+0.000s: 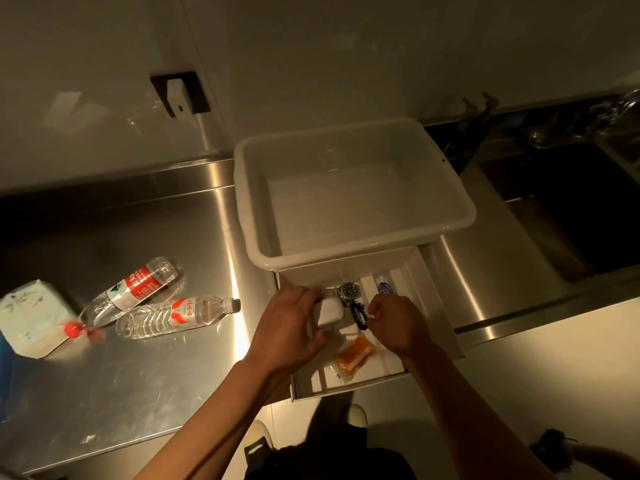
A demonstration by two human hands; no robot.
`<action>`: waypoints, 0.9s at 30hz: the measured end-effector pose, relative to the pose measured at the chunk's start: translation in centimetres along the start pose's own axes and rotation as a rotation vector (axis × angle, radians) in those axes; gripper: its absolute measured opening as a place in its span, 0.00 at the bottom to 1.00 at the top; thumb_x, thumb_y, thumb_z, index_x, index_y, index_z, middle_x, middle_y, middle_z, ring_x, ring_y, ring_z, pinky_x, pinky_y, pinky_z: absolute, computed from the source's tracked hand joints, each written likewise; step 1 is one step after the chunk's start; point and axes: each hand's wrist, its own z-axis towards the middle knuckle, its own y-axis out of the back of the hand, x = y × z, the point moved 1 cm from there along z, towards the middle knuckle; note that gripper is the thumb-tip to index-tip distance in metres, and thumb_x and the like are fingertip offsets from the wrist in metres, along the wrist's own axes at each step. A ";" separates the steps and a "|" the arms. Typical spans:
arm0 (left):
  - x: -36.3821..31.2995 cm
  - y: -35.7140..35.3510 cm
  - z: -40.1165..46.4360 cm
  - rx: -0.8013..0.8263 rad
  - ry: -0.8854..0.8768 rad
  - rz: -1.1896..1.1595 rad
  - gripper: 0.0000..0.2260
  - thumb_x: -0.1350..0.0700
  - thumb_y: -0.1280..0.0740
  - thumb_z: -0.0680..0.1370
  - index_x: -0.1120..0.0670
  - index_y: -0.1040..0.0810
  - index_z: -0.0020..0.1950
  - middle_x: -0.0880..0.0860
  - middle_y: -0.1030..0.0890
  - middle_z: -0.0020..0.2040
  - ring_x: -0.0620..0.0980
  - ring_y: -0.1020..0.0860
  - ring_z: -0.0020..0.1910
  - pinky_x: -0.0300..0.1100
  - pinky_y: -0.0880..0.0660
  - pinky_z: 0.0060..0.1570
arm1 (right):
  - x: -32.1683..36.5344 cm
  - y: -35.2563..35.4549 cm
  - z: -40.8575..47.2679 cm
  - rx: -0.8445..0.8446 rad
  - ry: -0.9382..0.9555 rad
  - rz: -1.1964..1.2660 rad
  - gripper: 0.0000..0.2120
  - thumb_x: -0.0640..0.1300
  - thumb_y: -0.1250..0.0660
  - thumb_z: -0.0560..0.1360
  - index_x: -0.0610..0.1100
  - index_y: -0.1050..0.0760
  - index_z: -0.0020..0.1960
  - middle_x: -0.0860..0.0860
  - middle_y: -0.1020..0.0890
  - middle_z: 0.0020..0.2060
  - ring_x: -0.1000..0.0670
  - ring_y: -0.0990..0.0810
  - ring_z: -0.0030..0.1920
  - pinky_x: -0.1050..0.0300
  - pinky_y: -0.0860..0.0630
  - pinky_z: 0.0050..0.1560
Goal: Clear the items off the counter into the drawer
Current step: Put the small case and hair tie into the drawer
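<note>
Two hands over drawer [457, 327], left hand [289, 327] grip pinching white case [330, 311]

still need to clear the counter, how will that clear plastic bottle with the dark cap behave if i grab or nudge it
The clear plastic bottle with the dark cap lies on its side on the shiny steel counter, so a nudge would probably roll it. It looks empty, so likely light. Its ribbed thin walls may dent or crackle under a firm grip.

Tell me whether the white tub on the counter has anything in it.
No, the white tub shows only its bare bottom, while the watch and orange packet lie in the open drawer.
</note>
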 end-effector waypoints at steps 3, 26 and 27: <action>-0.9 -0.9 0.2 0.072 0.019 -0.031 0.23 0.38 0.30 0.70 0.45 0.23 0.62 0.46 0.20 0.55 0.47 0.24 0.53 0.42 0.25 0.52 | -0.1 0.4 -0.2 0.008 -0.008 0.022 0.07 0.39 0.29 0.72 0.47 0.17 0.47 0.50 0.14 0.46 0.48 0.16 0.48 0.53 0.19 0.51; -3.2 -8.4 0.4 0.576 -0.023 -0.131 0.18 0.54 0.27 0.75 0.49 0.19 0.65 0.48 0.18 0.61 0.44 0.20 0.55 0.26 0.30 0.51 | -2.5 1.0 -1.5 0.151 -0.079 0.009 0.10 0.41 0.31 0.72 0.55 0.20 0.49 0.54 0.17 0.49 0.51 0.19 0.51 0.55 0.21 0.55; -3.2 -8.6 0.4 0.572 -0.013 -0.120 0.17 0.54 0.27 0.75 0.49 0.19 0.65 0.48 0.17 0.61 0.44 0.20 0.55 0.25 0.30 0.51 | -2.5 1.0 -1.5 0.152 -0.081 0.011 0.11 0.41 0.31 0.72 0.55 0.20 0.49 0.54 0.17 0.49 0.51 0.19 0.51 0.56 0.22 0.54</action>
